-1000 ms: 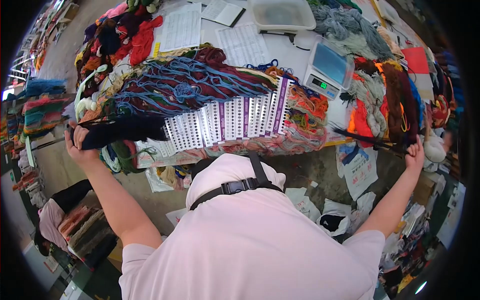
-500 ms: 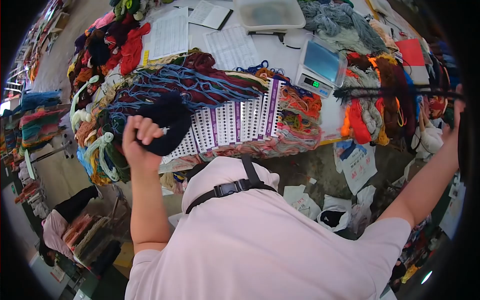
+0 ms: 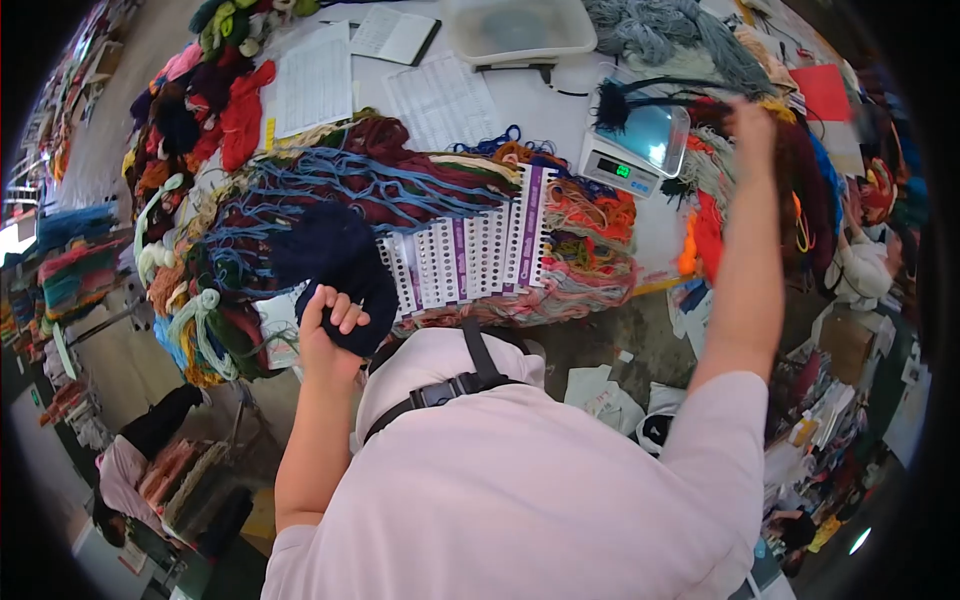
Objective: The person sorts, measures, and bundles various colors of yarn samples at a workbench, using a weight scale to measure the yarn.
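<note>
My left hand [image 3: 334,330] is closed around a bundle of navy yarn [image 3: 335,248], which hangs over the near left part of the table. To the right, my right hand [image 3: 750,128] is blurred by motion, its fingers closed on long dark yarn strands [image 3: 665,88]. Those strands stretch leftward above a digital scale [image 3: 612,172] with lit green digits. Between my hands lie white punched cards with purple strips [image 3: 462,255]. Blue yarn strands [image 3: 350,160] and maroon yarn [image 3: 385,135] cover the table beyond the navy bundle.
A clear plastic tub [image 3: 518,35], printed sheets [image 3: 315,85] and an open notebook [image 3: 393,35] sit at the far side. Grey yarn [image 3: 665,40] and red yarn [image 3: 708,225] are piled on the right. A person [image 3: 125,475] is at the lower left.
My right hand has swung inward from the far right, bringing the dark strands over the scale. My left hand has moved slightly down and right with the navy yarn.
</note>
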`<action>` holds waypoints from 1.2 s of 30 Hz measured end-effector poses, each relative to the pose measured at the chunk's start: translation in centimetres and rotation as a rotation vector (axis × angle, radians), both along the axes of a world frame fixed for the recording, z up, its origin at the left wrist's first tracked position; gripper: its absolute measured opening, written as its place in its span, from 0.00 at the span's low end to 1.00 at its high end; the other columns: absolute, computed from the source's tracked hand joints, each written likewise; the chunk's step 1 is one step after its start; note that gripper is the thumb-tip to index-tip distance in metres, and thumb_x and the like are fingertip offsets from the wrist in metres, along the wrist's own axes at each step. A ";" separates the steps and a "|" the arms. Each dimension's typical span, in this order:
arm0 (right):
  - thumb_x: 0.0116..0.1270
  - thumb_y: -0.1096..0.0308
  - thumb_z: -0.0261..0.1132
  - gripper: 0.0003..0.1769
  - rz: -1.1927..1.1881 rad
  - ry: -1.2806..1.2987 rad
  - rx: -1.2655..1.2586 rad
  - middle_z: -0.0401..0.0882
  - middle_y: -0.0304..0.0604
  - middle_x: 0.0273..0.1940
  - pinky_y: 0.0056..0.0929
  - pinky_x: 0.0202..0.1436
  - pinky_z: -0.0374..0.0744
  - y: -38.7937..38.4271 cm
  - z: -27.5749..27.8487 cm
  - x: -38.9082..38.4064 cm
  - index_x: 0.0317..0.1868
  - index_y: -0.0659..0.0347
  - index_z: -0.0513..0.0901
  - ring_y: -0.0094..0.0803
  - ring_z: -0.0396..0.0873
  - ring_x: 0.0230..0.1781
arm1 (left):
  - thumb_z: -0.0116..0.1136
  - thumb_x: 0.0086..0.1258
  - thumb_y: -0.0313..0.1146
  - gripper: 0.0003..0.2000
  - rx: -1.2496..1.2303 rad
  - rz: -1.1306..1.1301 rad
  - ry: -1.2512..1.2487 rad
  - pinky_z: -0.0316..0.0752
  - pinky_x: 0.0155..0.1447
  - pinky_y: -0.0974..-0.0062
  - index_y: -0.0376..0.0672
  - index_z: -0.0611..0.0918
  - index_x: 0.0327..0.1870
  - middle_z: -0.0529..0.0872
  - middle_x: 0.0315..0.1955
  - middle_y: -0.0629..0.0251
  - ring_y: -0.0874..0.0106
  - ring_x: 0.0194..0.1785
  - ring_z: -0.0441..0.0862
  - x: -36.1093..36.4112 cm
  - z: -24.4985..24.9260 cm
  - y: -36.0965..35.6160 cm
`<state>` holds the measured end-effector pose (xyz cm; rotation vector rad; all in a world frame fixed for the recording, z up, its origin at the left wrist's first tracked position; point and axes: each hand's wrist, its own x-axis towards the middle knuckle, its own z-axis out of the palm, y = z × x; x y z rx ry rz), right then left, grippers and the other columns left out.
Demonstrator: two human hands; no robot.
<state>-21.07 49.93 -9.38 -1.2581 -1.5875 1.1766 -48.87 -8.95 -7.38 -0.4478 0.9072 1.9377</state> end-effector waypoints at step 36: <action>0.55 0.68 0.72 0.17 -0.677 0.170 -0.698 0.76 0.39 0.38 0.31 0.35 0.66 -8.9 -25.9 3.1 0.45 0.56 0.79 0.31 0.72 0.37 | 0.48 0.74 0.34 0.06 -0.275 -0.241 0.358 0.69 0.53 0.70 0.42 0.73 0.41 0.74 0.30 0.66 0.72 0.35 0.73 0.1 0.5 2.5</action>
